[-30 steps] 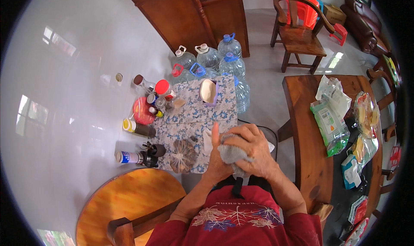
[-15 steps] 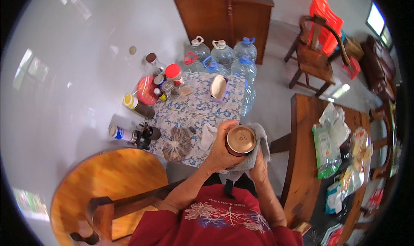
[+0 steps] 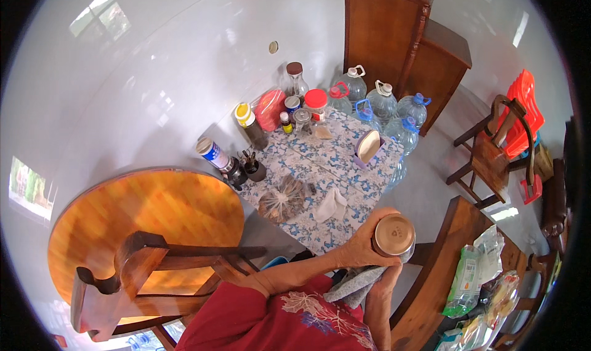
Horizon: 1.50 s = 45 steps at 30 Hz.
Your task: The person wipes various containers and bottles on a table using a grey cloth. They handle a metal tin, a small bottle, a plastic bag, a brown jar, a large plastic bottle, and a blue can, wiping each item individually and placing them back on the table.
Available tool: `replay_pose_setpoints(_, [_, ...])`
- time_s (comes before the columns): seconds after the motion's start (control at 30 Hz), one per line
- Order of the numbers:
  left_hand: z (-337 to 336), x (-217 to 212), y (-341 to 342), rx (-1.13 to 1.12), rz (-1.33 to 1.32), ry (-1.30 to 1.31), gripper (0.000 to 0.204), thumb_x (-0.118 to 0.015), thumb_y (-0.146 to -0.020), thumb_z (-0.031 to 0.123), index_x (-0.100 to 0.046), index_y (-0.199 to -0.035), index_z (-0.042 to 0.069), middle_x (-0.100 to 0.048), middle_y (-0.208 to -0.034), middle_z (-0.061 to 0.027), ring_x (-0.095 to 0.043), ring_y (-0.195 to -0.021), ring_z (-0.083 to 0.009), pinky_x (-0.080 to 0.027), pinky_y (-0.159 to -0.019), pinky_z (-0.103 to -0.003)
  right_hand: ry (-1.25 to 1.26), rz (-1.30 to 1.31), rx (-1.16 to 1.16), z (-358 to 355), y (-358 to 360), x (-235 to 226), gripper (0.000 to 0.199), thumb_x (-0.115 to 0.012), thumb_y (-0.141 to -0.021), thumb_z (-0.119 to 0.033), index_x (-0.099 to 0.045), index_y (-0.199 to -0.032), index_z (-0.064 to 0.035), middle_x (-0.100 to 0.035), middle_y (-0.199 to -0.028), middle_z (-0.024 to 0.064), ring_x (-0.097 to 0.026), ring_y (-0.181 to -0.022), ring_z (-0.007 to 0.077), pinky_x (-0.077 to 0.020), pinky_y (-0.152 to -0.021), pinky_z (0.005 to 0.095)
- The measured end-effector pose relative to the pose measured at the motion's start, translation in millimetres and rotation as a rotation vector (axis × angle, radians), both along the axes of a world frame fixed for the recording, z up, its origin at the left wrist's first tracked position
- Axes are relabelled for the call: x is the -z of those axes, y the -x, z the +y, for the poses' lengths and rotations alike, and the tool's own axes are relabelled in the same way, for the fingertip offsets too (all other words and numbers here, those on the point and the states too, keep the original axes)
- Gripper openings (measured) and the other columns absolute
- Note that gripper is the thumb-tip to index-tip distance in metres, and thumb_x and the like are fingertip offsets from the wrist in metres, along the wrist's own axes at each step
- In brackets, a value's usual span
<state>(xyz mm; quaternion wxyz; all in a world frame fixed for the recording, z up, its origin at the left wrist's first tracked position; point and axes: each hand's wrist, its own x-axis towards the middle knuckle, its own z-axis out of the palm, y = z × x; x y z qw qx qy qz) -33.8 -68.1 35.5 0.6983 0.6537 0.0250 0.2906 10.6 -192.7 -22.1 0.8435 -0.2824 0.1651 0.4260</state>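
My left hand (image 3: 359,247) grips a glass jar (image 3: 394,236) with a round copper-coloured lid that faces up at the camera. The jar is held in the air just off the near right corner of a small table with a blue-and-white flowered cloth (image 3: 335,157). My right hand (image 3: 386,278) is under the jar, pressing a grey cloth (image 3: 352,284) against its lower side. The jar's body is mostly hidden by both hands and the cloth.
On the flowered table lie a crumpled white cloth (image 3: 332,204), a clear bag of brown stuff (image 3: 283,198), a lilac cup (image 3: 368,147) and several jars and bottles (image 3: 316,102). Water jugs (image 3: 383,101) stand behind. A round wooden table (image 3: 141,212) and chair (image 3: 144,268) are left; a wooden table with packets (image 3: 471,274) is right.
A second ago both hands covered the jar with the grey cloth. The lid now shows, and the jar sits further right, off the table's corner.
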Motion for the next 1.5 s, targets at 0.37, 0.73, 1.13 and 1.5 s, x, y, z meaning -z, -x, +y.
replay_pose_setpoints(0.37, [38, 62, -4, -0.29, 0.025, 0.145, 0.084, -0.082, -0.064, 0.011, -0.031, -0.13, 0.004, -0.044, -0.121, -0.0103, -0.043, -0.116, -0.0199, -0.036, -0.097, -0.033, 0.317, -0.031, -0.363, 28, 5, 7, 0.039, -0.048, -0.091, -0.033, -0.052, -0.116, -0.0032, -0.06, -0.105, 0.0084, -0.061, -0.089, 0.0223, -0.0502, -0.077, 0.0361])
replay_pose_setpoints(0.73, [101, 125, -2, -0.553, 0.262, 0.101, 0.083, -0.083, -0.064, 0.016, -0.031, -0.128, 0.006, -0.04, -0.117, -0.01, -0.044, -0.112, -0.022, -0.037, -0.095, -0.035, 0.449, -0.259, -0.51, 99, -14, 0, 0.039, -0.055, -0.085, -0.013, -0.049, -0.121, -0.0019, -0.059, -0.106, 0.0109, -0.06, -0.093, 0.0239, -0.0501, -0.079, 0.0363])
replay_pose_setpoints(1.13, [264, 186, 32, -0.958, 0.498, -0.026, 0.071, -0.08, -0.069, 0.025, -0.039, -0.123, 0.004, -0.05, -0.117, -0.011, -0.052, -0.106, -0.0223, -0.044, -0.089, -0.036, 0.44, -0.185, -0.483, 133, -54, 50, 0.044, -0.058, -0.082, -0.014, -0.048, -0.124, -0.004, -0.056, -0.114, 0.0128, -0.057, -0.101, 0.0274, -0.0476, -0.084, 0.0404])
replay_pose_setpoints(1.5, [366, 263, 17, -1.171, 0.506, 0.008, 0.082, -0.081, -0.061, 0.013, -0.031, -0.126, 0.003, -0.048, -0.113, -0.0121, -0.051, -0.103, -0.0235, -0.041, -0.089, -0.036, 0.593, -0.148, -0.579, 157, -48, 67, 0.047, -0.058, -0.084, -0.017, -0.047, -0.127, -0.0014, -0.054, -0.117, 0.0121, -0.052, -0.106, 0.0258, -0.0417, -0.09, 0.0376])
